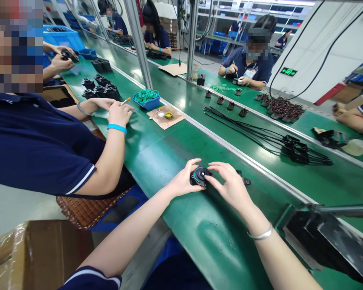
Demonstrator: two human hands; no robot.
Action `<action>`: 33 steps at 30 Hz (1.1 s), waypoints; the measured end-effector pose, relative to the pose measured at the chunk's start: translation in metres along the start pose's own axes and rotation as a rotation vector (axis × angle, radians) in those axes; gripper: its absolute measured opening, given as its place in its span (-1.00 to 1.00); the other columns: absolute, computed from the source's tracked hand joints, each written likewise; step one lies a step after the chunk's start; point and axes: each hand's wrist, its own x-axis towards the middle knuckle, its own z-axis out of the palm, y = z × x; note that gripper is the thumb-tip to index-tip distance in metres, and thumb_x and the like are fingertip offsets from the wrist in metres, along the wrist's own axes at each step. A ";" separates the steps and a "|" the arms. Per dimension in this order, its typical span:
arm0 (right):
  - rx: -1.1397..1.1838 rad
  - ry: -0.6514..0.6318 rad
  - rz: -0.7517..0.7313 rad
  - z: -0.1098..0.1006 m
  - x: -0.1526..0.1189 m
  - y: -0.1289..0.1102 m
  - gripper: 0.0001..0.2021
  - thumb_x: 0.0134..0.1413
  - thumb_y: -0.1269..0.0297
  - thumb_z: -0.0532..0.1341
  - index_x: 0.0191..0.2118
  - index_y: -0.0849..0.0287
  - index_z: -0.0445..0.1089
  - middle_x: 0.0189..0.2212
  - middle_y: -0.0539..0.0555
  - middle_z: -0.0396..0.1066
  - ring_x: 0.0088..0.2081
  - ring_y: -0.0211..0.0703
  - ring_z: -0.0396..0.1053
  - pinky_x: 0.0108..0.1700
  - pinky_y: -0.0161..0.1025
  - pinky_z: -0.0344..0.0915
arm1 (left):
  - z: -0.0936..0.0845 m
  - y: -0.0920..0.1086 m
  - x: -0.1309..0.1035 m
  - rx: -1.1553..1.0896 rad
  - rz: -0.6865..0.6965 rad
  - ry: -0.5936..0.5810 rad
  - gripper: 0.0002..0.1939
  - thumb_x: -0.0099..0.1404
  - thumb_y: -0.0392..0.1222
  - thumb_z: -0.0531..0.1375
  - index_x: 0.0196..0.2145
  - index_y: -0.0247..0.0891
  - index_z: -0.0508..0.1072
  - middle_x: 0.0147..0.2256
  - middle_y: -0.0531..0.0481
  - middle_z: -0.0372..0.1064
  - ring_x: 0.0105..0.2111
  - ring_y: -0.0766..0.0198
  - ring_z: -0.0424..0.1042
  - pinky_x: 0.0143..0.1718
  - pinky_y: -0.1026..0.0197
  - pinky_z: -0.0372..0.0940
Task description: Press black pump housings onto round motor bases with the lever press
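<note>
A round black part (200, 175) with a green ring around its raised centre rests on the green tabletop (157, 157). My left hand (184, 179) grips its left side, thumb below and fingers above. On the right, my right hand (226, 179) curves round the part, with thumb and index fingertip at its edge. Just behind my right hand lies another small black piece (246, 179), partly hidden by the fingers.
At left, a co-worker's arm (109, 161) reaches over the table. Beyond are a blue tray of green rings (147, 99), cardboard with two small pots (165, 117), a metal rail (230, 149), black cables (248, 133) and a dark machine part (329, 241) at right.
</note>
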 end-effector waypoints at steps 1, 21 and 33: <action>-0.008 -0.052 -0.072 0.001 0.004 -0.006 -0.65 0.14 0.03 0.12 -0.09 0.15 0.42 -0.04 0.08 0.36 0.02 -0.36 0.29 0.14 -0.26 0.29 | 0.000 0.000 0.000 0.000 -0.001 0.001 -0.06 0.02 -0.16 0.39 0.22 -0.18 -0.07 -0.04 -0.09 0.34 0.00 0.10 0.41 0.05 0.05 0.29; -0.010 -0.004 0.048 -0.069 -0.021 -0.018 -0.67 0.12 0.07 0.17 -0.06 0.11 0.41 -0.11 0.02 0.39 -0.10 -0.44 0.36 -0.04 -0.42 0.35 | 0.004 0.014 -0.015 -0.037 0.048 -0.192 -0.07 0.02 -0.13 0.42 0.22 -0.16 0.01 0.04 -0.15 0.37 0.09 0.04 0.38 0.12 0.02 0.27; -0.231 -0.424 -0.028 -0.081 -0.102 -0.009 -0.55 0.21 0.14 0.07 0.21 -0.04 0.12 -0.06 0.02 0.31 -0.11 -0.48 0.35 -0.09 -0.48 0.38 | 0.012 0.025 -0.087 0.369 0.444 0.142 -0.36 0.12 -0.09 0.39 0.10 -0.23 0.28 0.11 -0.27 0.27 0.18 -0.08 0.27 0.17 -0.20 0.26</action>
